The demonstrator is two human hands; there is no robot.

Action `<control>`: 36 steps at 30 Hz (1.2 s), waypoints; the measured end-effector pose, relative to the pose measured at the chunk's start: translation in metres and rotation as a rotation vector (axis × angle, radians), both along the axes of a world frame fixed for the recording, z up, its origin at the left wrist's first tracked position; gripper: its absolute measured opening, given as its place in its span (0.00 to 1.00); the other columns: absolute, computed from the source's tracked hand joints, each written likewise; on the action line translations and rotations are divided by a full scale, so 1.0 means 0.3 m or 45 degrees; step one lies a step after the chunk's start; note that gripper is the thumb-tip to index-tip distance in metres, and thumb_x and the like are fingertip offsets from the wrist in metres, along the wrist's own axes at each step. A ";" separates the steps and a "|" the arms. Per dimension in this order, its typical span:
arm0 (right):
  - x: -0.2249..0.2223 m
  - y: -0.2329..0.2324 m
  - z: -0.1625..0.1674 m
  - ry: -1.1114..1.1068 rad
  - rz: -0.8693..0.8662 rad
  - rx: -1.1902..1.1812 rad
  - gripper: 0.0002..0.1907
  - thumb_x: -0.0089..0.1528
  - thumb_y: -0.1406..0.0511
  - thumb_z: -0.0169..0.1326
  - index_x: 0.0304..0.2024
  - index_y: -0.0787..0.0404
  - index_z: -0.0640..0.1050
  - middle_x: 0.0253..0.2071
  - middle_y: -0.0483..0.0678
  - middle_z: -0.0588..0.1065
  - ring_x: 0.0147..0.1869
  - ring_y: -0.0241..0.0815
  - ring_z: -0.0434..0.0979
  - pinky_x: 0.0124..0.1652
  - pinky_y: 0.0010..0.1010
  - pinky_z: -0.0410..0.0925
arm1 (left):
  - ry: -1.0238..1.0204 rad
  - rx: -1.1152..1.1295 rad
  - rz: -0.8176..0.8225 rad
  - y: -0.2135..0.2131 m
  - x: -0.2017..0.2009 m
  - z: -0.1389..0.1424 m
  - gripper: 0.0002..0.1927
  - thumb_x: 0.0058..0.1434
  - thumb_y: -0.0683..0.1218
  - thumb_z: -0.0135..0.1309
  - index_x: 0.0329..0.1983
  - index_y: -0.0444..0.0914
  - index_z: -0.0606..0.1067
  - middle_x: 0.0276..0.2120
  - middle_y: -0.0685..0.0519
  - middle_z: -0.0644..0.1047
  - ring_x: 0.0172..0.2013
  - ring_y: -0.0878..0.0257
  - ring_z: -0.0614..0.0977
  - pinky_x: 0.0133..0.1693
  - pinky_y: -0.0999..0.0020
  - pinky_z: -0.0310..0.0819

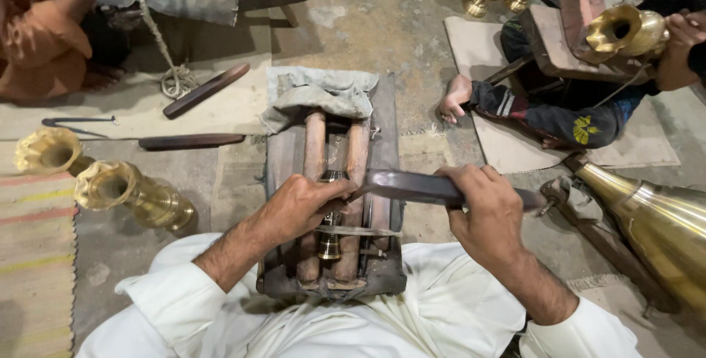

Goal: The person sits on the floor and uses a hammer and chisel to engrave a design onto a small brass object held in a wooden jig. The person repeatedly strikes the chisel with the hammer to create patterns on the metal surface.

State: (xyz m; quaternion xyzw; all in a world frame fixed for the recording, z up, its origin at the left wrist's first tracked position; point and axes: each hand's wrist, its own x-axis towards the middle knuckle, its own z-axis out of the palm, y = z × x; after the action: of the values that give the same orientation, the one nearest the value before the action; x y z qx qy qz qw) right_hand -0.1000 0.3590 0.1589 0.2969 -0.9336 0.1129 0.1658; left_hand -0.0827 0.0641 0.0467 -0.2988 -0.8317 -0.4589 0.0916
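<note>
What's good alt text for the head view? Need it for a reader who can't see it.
Seen from above, a person in white holds a long dark tool in both hands, left hand and right hand, over a small brass piece set between wooden rails on a block. Brass vases lie on the floor; other people sit nearby.

packages: none | labels: none | signs: none | screens: none, seemingly

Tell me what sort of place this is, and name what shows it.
Most likely a floor-level brassware workshop. Brass vases stand on the ground, the person's hands work a flat metal tool against a small brass piece held in a wooden jig, and a co-worker nearby holds another brass vessel.
</note>
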 end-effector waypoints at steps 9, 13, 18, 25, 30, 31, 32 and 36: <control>-0.001 -0.004 -0.005 -0.077 -0.019 -0.182 0.23 0.50 0.75 0.59 0.50 0.63 0.77 0.42 0.52 0.77 0.45 0.50 0.79 0.45 0.40 0.72 | -0.009 -0.017 -0.002 -0.007 -0.005 -0.004 0.19 0.57 0.39 0.62 0.53 0.40 0.75 0.35 0.46 0.84 0.34 0.48 0.86 0.34 0.57 0.81; 0.002 -0.008 -0.001 -0.062 -0.026 -0.119 0.25 0.48 0.76 0.59 0.49 0.63 0.77 0.41 0.53 0.77 0.45 0.53 0.78 0.44 0.43 0.71 | -0.045 -0.014 -0.020 -0.008 -0.006 -0.008 0.22 0.55 0.37 0.61 0.54 0.40 0.75 0.36 0.47 0.85 0.35 0.51 0.88 0.36 0.60 0.82; 0.004 -0.016 0.006 -0.007 -0.008 -0.002 0.25 0.46 0.77 0.60 0.47 0.59 0.79 0.39 0.52 0.77 0.46 0.57 0.77 0.45 0.44 0.70 | -0.005 0.031 -0.022 -0.014 -0.005 -0.022 0.23 0.56 0.36 0.63 0.55 0.40 0.76 0.38 0.46 0.85 0.37 0.50 0.87 0.37 0.60 0.82; 0.014 -0.027 0.019 -0.034 -0.033 -0.067 0.25 0.46 0.77 0.59 0.46 0.60 0.78 0.38 0.52 0.77 0.44 0.56 0.77 0.44 0.44 0.69 | 0.026 0.001 -0.013 -0.019 -0.008 -0.038 0.25 0.53 0.35 0.63 0.55 0.40 0.76 0.39 0.47 0.85 0.37 0.51 0.87 0.38 0.60 0.82; 0.018 -0.031 0.034 0.006 0.003 -0.039 0.26 0.45 0.77 0.59 0.47 0.61 0.77 0.39 0.53 0.76 0.44 0.57 0.76 0.44 0.44 0.70 | -0.003 0.035 -0.051 -0.024 -0.009 -0.034 0.27 0.50 0.35 0.62 0.55 0.40 0.76 0.39 0.48 0.85 0.37 0.52 0.88 0.38 0.62 0.83; 0.019 -0.032 0.035 0.049 -0.005 0.043 0.26 0.43 0.77 0.60 0.46 0.61 0.78 0.38 0.53 0.76 0.43 0.58 0.76 0.43 0.46 0.69 | -0.014 0.044 -0.039 -0.026 -0.008 -0.033 0.25 0.52 0.36 0.63 0.54 0.40 0.76 0.39 0.48 0.85 0.37 0.52 0.88 0.38 0.62 0.83; 0.022 -0.031 0.037 0.091 -0.021 0.128 0.27 0.41 0.77 0.60 0.45 0.61 0.78 0.37 0.53 0.76 0.42 0.59 0.76 0.42 0.47 0.69 | -0.025 0.057 -0.036 -0.026 -0.006 -0.032 0.23 0.54 0.37 0.64 0.54 0.40 0.76 0.39 0.48 0.85 0.37 0.53 0.88 0.38 0.62 0.83; 0.037 -0.028 0.032 0.037 -0.118 -0.105 0.24 0.47 0.76 0.61 0.47 0.61 0.76 0.37 0.53 0.74 0.43 0.55 0.76 0.42 0.44 0.69 | -0.014 0.078 -0.053 -0.029 -0.001 -0.034 0.18 0.57 0.38 0.64 0.52 0.41 0.78 0.39 0.49 0.85 0.36 0.54 0.88 0.37 0.63 0.84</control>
State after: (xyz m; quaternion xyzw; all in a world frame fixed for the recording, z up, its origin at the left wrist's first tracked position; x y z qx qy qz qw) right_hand -0.0889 0.3505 0.1685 0.2480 -0.9384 0.1393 0.1964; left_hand -0.0832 0.0554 0.0366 -0.3105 -0.8113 -0.4877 0.0865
